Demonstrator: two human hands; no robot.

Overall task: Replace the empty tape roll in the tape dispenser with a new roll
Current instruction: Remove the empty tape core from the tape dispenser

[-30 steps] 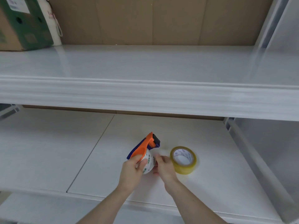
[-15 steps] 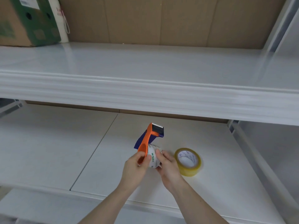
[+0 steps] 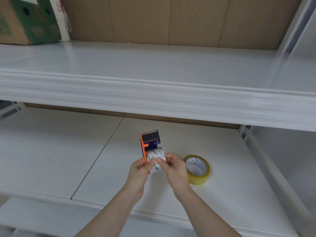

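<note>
An orange and blue tape dispenser [image 3: 149, 141] is held upright over the lower shelf, its toothed blade at the top. A white spent roll with green print [image 3: 156, 155] sits in it. My left hand [image 3: 138, 173] grips the dispenser's orange side near the bottom. My right hand [image 3: 174, 170] pinches the white roll from the right, thumb on its front. A new roll of yellowish clear tape [image 3: 197, 169] lies flat on the shelf just right of my right hand, not touched.
The white lower shelf [image 3: 51, 159] has a seam left of my hands. The upper shelf's [image 3: 153, 96] thick front edge hangs above. A green and brown carton [image 3: 25, 21] and a white bag [image 3: 63, 19] stand at the upper shelf's back left. A white upright [image 3: 266, 151] borders the right.
The dispenser has turned from side-on to blade-up, facing me. My right hand has closed onto the white roll. The view has tilted slightly.
</note>
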